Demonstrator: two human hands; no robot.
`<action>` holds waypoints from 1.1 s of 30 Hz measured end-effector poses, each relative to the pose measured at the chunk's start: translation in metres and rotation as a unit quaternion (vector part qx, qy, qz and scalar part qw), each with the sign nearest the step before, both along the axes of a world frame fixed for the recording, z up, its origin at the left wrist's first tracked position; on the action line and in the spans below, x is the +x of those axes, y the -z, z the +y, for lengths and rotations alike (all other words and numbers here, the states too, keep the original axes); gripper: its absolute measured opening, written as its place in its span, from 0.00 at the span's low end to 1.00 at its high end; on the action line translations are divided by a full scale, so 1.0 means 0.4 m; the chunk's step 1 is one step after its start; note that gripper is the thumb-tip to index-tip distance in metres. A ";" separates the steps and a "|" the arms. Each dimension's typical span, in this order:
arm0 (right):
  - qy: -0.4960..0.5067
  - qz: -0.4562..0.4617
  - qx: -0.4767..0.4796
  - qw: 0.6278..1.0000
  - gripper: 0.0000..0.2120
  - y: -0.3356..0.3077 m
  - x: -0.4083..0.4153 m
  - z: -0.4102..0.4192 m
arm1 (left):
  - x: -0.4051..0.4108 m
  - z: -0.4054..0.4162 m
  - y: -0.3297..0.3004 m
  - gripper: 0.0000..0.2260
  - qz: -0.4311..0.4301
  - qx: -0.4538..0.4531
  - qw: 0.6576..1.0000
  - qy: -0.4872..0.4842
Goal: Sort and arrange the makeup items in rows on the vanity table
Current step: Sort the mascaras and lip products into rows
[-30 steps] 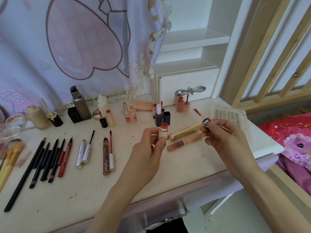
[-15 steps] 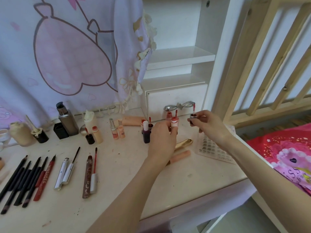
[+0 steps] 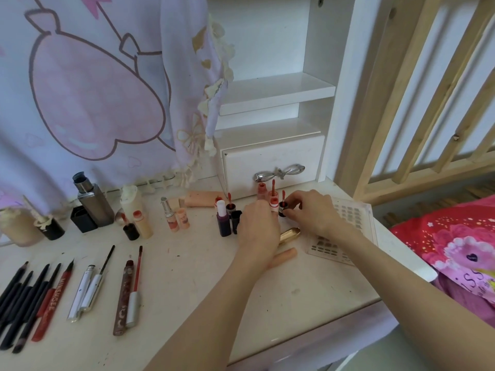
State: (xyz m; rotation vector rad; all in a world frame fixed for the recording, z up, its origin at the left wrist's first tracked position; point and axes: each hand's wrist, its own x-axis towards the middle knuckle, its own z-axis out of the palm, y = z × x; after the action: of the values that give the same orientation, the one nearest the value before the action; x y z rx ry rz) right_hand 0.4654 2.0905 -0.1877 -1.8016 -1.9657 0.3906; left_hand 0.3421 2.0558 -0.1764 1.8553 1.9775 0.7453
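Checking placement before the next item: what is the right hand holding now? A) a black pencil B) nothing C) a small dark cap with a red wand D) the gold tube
C: the right hand pinches the dark cap, red wand up, before the drawer.

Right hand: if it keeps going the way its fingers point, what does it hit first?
The right hand points left. First in line is the peach tube with the white-and-red top in the left hand, though depth is unclear.
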 end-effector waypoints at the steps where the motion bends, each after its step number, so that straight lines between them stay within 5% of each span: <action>1: 0.001 -0.009 0.004 1.000 0.07 0.002 -0.001 0.000 | 0.000 0.004 0.001 0.13 -0.004 -0.003 1.000 0.002; 10: 0.007 0.021 0.025 0.999 0.13 -0.007 0.021 -0.027 | -0.031 -0.021 -0.001 0.13 -0.059 0.005 0.998 0.028; 15: -0.015 0.096 0.111 0.989 0.06 -0.025 0.018 -0.128 | -0.091 -0.092 -0.016 0.10 -0.049 0.068 0.990 0.115; 28: -0.156 -0.137 0.129 0.970 0.13 0.024 -0.059 -0.258 | -0.219 -0.214 0.065 0.12 0.074 0.086 0.978 0.177; 33: -0.176 -0.147 0.132 0.964 0.10 0.025 -0.066 -0.290 | -0.230 -0.222 0.076 0.08 0.054 0.102 0.975 0.192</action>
State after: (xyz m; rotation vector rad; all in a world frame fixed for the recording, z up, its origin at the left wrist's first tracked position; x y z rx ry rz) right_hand 0.4391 1.9747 -0.1979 -1.4068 -2.4190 -0.0405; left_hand 0.2499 1.9669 -0.2067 2.3511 1.5704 0.7615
